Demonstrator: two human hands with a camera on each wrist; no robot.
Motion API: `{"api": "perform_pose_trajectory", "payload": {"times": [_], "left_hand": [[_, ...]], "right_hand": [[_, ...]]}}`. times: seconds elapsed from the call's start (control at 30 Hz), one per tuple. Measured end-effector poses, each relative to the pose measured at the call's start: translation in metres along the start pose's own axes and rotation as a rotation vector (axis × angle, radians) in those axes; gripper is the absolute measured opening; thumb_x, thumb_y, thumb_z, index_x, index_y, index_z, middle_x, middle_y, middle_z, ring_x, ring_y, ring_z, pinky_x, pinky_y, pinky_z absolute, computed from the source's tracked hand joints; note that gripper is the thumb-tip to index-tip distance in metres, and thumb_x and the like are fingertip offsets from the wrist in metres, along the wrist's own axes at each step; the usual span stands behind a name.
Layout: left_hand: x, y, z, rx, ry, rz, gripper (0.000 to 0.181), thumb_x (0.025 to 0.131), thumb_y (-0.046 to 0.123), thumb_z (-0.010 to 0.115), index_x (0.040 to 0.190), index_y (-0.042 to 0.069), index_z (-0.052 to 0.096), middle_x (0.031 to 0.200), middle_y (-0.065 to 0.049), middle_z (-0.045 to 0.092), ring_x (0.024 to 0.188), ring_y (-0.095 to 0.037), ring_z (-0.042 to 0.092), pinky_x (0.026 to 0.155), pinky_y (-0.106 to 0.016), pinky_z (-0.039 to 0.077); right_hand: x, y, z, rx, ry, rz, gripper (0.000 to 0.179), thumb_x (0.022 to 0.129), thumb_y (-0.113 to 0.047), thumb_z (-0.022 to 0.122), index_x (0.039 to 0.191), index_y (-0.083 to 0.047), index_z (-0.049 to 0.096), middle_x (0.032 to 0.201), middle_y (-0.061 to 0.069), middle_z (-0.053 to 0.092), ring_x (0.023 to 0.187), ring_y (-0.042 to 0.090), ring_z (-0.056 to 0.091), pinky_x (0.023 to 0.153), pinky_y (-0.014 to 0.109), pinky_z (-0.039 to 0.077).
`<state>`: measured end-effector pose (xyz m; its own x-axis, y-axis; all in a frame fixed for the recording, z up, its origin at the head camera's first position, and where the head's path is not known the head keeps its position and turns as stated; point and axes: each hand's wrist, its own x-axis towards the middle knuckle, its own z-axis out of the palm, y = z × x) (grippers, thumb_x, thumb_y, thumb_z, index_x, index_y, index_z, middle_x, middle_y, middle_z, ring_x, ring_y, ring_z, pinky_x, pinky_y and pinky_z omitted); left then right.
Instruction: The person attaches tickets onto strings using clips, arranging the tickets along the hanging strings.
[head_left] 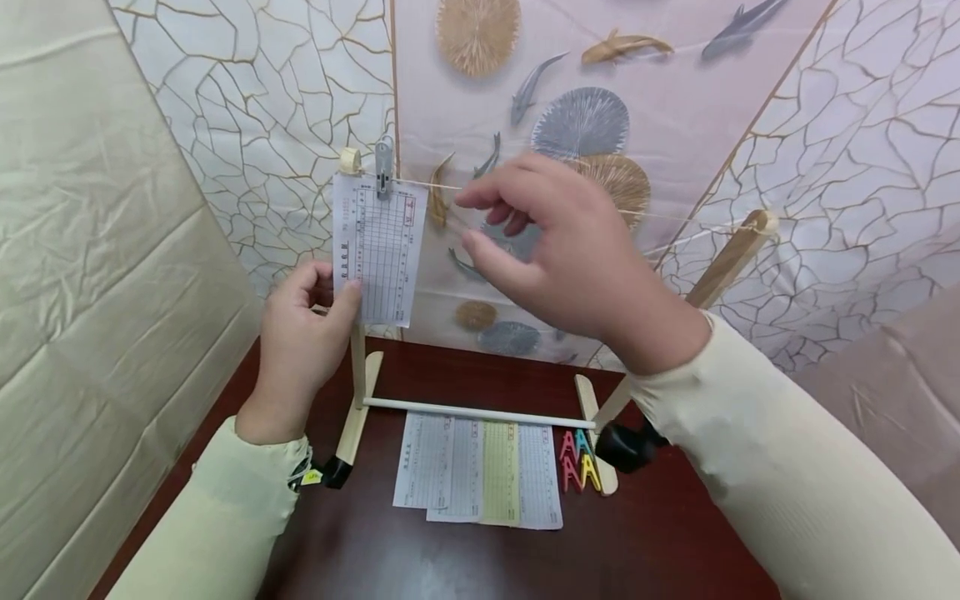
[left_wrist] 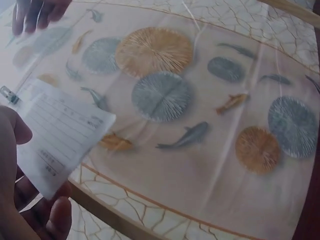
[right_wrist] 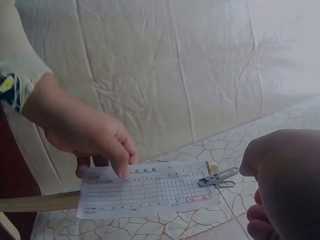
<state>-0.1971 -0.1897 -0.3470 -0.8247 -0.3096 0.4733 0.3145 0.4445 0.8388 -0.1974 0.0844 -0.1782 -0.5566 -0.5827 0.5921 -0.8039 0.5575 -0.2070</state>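
A white printed receipt slip (head_left: 390,275) hangs from a thin string (head_left: 423,182) near its left end. A grey clothespin (head_left: 383,165) clamps the slip's top edge to the string. My left hand (head_left: 300,333) pinches the slip's lower left edge, thumb in front and fingers behind; the left wrist view shows the thumb over the paper (left_wrist: 65,130). To the right of the clothespin, my right hand (head_left: 562,250) is raised in front of the string, thumb and fingers apart with nothing between them. In the right wrist view its fingers are just off the clothespin's handles (right_wrist: 227,175).
The string runs between a left wooden post (head_left: 358,367) and a right wooden post (head_left: 720,262), joined low by a white rod (head_left: 480,412). Overlapping white slips (head_left: 423,471) and a yellow slip (head_left: 498,475) lie on the dark table (head_left: 360,542). Several coloured clothespins (head_left: 570,471) lie beside them.
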Motion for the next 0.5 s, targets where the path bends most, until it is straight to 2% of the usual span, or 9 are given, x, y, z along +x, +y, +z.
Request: {"api": "perform_pose_trajectory", "payload": {"times": [0.1,0.27,0.4,0.5], "left_hand": [[-0.003,-0.007,0.001,0.029,0.006,-0.009,0.028,0.107,0.033,0.071,0.116,0.006,0.073,0.102,-0.009,0.074,0.091,-0.018,0.065,0.073,-0.02,0.053],[-0.011,-0.025,-0.001,0.026,0.021,-0.01,0.025,0.104,0.029,0.076,0.113,0.007,0.07,0.103,-0.003,0.067,0.093,-0.014,0.062,0.077,-0.018,0.051],[-0.021,-0.04,-0.007,0.038,0.056,0.007,0.028,0.102,0.028,0.08,0.112,0.005,0.067,0.1,0.0,0.064,0.089,-0.012,0.061,0.075,-0.014,0.049],[-0.031,-0.053,-0.009,0.065,0.086,0.036,0.027,0.101,0.026,0.081,0.105,0.005,0.066,0.096,0.0,0.061,0.085,-0.011,0.056,0.073,-0.016,0.044]], "right_hand": [[-0.023,0.008,-0.002,0.0,0.026,0.0,0.026,0.102,-0.022,0.08,0.125,-0.012,0.083,0.113,0.002,0.076,0.099,0.016,0.069,0.091,0.034,0.058],[-0.066,0.026,0.003,-0.02,0.055,0.015,0.026,0.099,-0.019,0.083,0.124,-0.012,0.083,0.115,0.001,0.079,0.097,0.014,0.07,0.086,0.036,0.06],[-0.102,0.037,0.011,-0.035,0.05,0.058,0.029,0.097,-0.018,0.084,0.126,-0.014,0.084,0.115,-0.002,0.079,0.097,0.013,0.068,0.083,0.037,0.059],[-0.128,0.044,0.017,-0.053,0.045,0.109,0.03,0.096,-0.018,0.085,0.126,-0.016,0.083,0.114,-0.004,0.078,0.096,0.011,0.067,0.082,0.034,0.057]]}}
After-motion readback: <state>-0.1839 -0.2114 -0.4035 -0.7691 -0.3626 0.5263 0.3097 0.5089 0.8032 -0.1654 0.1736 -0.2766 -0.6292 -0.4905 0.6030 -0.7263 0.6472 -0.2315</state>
